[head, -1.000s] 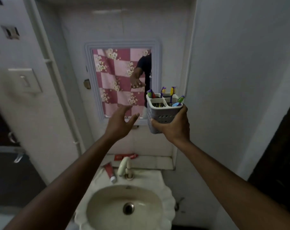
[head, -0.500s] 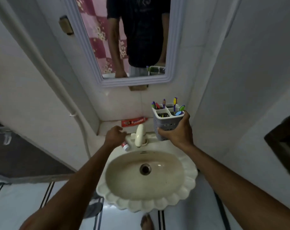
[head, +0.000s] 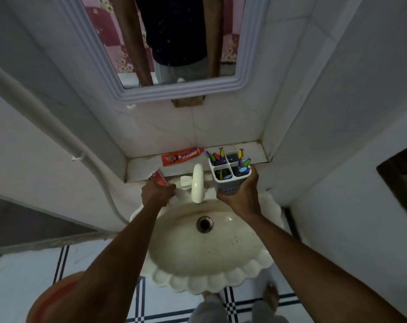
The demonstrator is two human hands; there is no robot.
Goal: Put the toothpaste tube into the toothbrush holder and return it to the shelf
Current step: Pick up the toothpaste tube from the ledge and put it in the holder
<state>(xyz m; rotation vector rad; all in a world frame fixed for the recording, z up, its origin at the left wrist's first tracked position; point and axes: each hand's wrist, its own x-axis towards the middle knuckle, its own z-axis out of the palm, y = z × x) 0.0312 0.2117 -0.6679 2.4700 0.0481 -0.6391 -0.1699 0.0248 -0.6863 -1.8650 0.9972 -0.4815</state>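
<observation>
Tiles, pale and glossy, lined the walls around a scalloped cream sink (head: 212, 283) under a mirror (head: 132, 94). At the sink's back left corner my left hand (head: 157, 194) was closed on the red toothpaste tube (head: 158, 178), its flat end angled up-left. My right hand (head: 238, 197) gripped the white perforated plastic toothbrush holder (head: 228, 185), upright, before the shelf (head: 142, 163).

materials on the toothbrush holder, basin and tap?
Toothbrush holder: looks like white moulded plastic, matte, thin divider walls, perforated lower wall. Basin: cream, glossy, scalloped rim with highlights, probably glazed ceramic, though plastic can't be ruled out. Tap: cream, smooth and rounded, no metallic shine, likely plastic.
</observation>
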